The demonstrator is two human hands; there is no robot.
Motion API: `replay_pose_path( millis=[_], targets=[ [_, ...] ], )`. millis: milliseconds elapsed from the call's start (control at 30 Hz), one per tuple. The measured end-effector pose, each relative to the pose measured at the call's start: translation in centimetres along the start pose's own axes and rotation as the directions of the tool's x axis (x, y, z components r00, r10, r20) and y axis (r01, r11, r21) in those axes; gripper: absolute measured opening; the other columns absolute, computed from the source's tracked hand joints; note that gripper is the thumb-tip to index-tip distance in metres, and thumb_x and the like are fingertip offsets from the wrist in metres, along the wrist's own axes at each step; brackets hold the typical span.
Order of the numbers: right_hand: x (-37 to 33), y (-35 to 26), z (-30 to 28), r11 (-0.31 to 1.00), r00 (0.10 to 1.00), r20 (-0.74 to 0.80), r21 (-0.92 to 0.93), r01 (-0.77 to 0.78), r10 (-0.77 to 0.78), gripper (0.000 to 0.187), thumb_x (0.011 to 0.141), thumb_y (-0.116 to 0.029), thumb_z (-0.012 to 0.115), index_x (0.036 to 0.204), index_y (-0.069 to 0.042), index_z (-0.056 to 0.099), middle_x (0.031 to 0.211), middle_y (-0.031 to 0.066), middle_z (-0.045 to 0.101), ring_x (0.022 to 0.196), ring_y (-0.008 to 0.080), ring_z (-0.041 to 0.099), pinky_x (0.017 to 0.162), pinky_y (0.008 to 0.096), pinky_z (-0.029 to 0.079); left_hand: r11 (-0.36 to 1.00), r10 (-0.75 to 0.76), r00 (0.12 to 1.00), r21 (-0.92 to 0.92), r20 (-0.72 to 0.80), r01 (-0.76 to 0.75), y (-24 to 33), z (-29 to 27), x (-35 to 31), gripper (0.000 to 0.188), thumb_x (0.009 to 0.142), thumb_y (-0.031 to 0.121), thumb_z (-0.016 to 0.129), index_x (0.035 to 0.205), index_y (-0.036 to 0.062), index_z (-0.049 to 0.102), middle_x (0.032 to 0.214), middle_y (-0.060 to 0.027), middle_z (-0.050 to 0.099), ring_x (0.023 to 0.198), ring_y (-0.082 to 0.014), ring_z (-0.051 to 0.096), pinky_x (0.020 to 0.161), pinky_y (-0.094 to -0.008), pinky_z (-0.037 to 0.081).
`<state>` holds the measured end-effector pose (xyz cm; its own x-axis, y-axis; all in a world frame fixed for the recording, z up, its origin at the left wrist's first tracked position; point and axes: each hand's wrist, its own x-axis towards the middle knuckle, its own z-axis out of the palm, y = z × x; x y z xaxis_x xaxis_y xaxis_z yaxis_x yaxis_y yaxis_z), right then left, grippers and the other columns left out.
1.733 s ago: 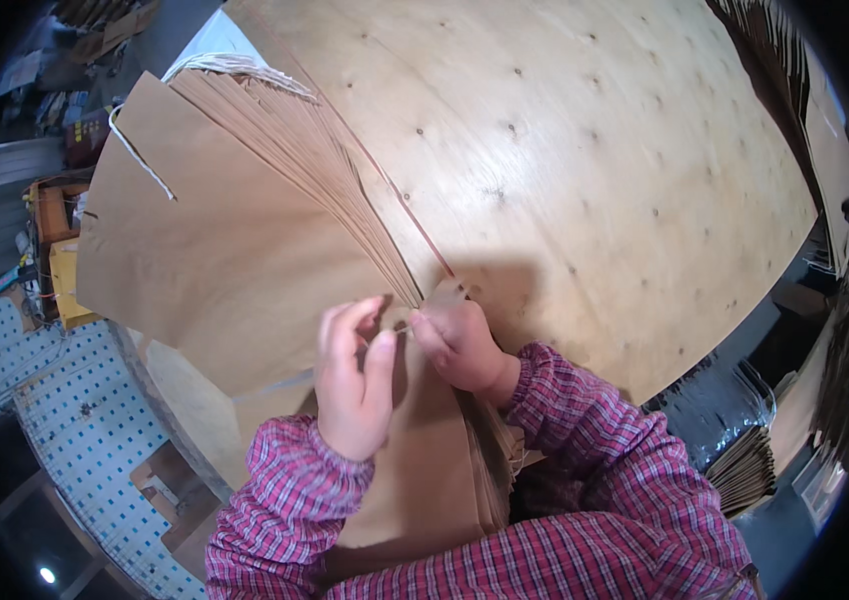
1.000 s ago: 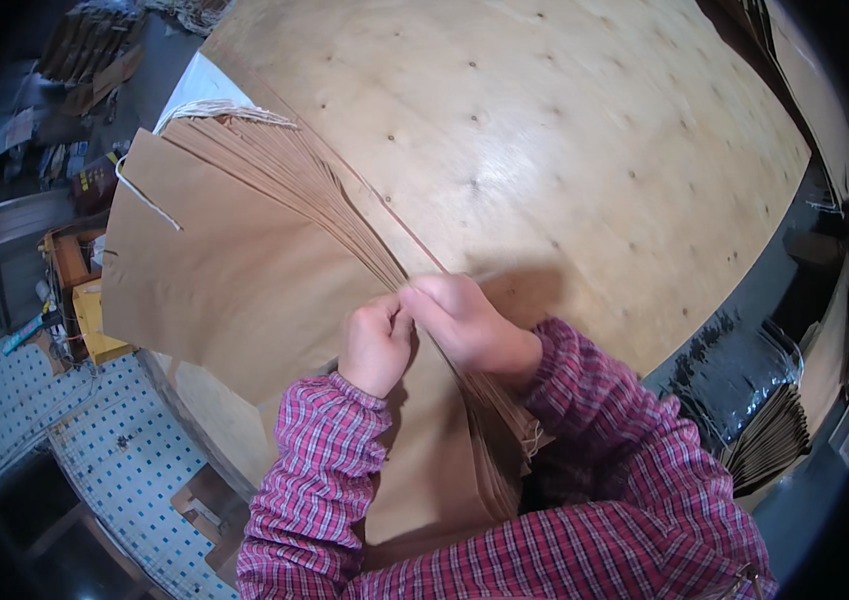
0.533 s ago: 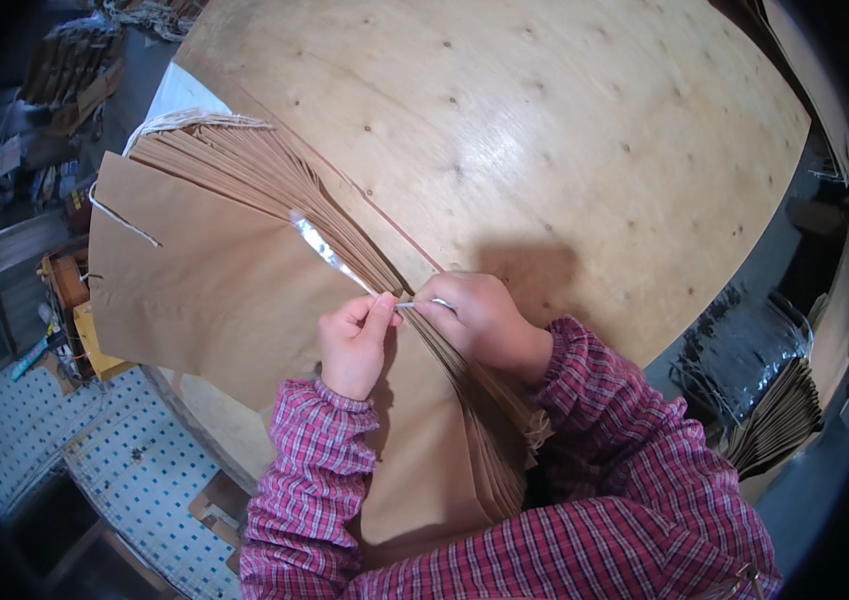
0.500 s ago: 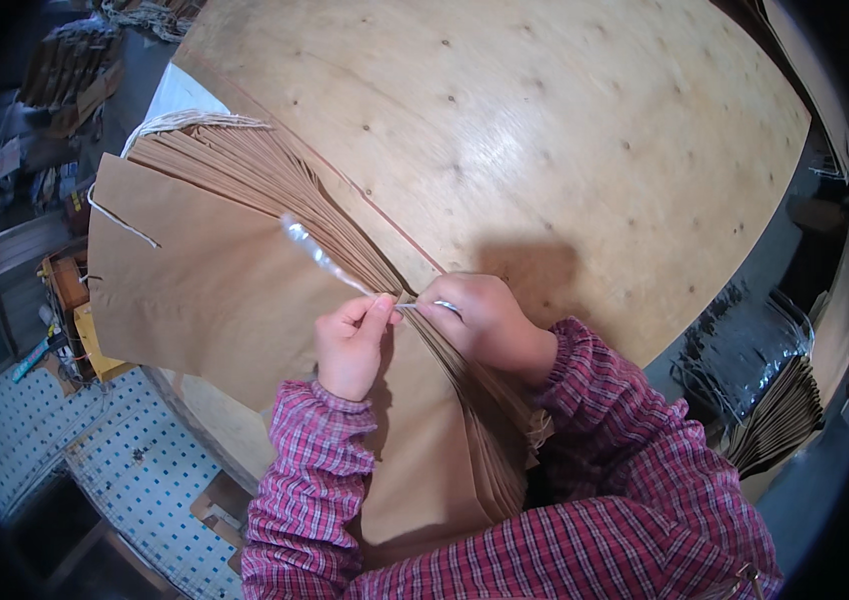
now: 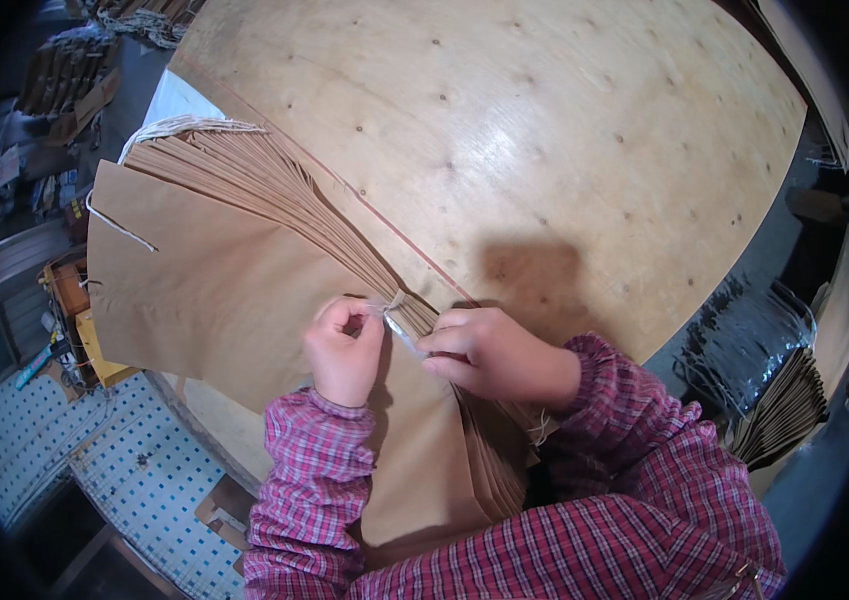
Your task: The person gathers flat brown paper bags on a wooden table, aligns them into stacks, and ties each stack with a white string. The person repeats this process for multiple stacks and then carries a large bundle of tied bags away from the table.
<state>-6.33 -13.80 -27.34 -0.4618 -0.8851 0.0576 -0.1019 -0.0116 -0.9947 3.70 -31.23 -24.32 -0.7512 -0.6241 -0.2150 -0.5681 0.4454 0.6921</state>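
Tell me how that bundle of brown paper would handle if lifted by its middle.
The bundle would probably sag at both ends, as its thin sheets fan out from a narrow waist. It may weigh a fair bit, being many layers thick. Its loose white cord could snag.

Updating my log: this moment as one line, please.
left hand: pinching silvery strip | right hand: at strip's lower end | brown paper stack: narrowed at strip

A fanned brown paper stack (image 5: 215, 250) lies across the near left part of a broad pale plywood table (image 5: 515, 120). Left of the table is a small yellow box (image 5: 100, 352); to its right lies a glossy dark plastic-wrapped bundle (image 5: 750, 335).
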Motion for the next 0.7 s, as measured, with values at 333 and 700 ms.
replay_pose_path(
  millis=[333, 700],
  targets=[
    [5.3, 3.1, 0.3, 0.988, 0.987, -0.052, -0.046, 0.15, -0.153, 0.014, 0.085, -0.011, 0.062, 0.096, -0.005, 0.069, 0.091, 0.0143, 0.063, 0.086, 0.0339, 0.063, 0.075, 0.0417, 0.051, 0.779, 0.374, 0.925, 0.52, 0.061, -0.349, 1.1, 0.4, 0.2, 0.006, 0.079, 0.0, 0.067, 0.085, 0.0007, 0.065, 0.078, -0.0138, 0.062, 0.064, -0.0316, 0.062, 0.056, -0.0385, 0.05],
    [7.4, 4.5, 0.1, 0.984, 0.976, 0.14, -0.053, 0.173, -0.164, 0.011, 0.082, -0.005, 0.061, 0.086, -0.005, 0.071, 0.085, 0.0123, 0.066, 0.085, 0.0323, 0.065, 0.076, 0.0406, 0.052, 0.642, 0.648, 0.762, 0.527, 0.016, -0.557, -1.4, 1.3, -0.3, 0.016, 0.076, -0.006, 0.068, 0.086, 0.0018, 0.058, 0.077, -0.0132, 0.062, 0.065, -0.0312, 0.063, 0.056, -0.0389, 0.051]
  ],
)
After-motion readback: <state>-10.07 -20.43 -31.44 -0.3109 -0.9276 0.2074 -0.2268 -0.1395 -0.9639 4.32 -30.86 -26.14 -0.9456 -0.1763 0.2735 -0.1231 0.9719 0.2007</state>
